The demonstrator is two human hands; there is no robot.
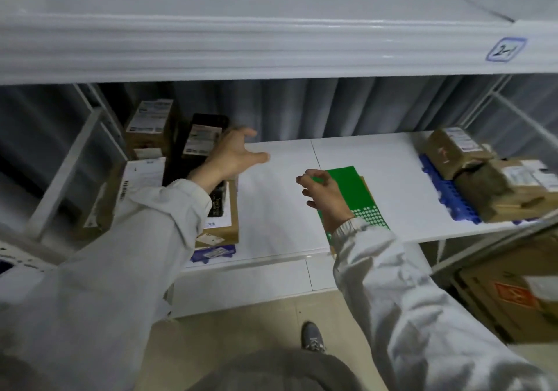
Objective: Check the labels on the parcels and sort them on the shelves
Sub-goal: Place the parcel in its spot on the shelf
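On the white shelf (pixel 377 161), the right hand (pixel 324 193) rested with loosely curled fingers on the near end of the green parcel (pixel 347 188); whether it really pinched the parcel I cannot tell. This parcel lay flat at the middle of the shelf and looked thin, light and rather stiff, so the long edges seemed the best place to hold it. The left hand (pixel 237 155) was spread wide and held nothing, beside the stacked boxes (pixel 208 209) at the left end of the shelf.
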